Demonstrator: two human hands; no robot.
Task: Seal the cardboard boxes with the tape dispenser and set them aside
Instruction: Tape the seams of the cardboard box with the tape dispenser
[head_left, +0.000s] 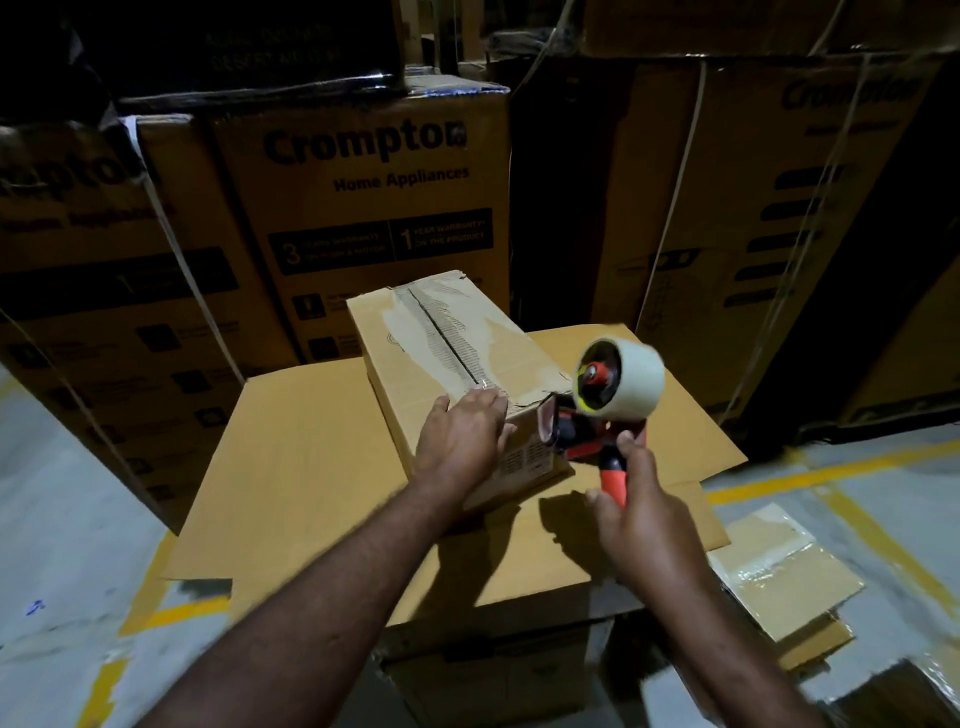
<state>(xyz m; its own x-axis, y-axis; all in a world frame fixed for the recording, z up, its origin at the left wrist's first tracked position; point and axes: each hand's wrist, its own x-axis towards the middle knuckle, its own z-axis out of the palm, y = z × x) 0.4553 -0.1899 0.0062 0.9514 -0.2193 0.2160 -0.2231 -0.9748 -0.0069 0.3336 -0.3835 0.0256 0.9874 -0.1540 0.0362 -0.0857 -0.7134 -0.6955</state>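
Taping the near end of the small box (447, 338) — one hand steadies it, the other works the tool.

My left hand (462, 441) lies fingers-straight over the box's near top edge, pressing down beside the torn centre seam. My right hand (644, 514) is wrapped round the orange handle of the tape dispenser (597, 415), whose head touches the box's near end face. The box sits on a wide cardboard sheet (291, 467) — Crompton cartons (363, 208) stand behind.
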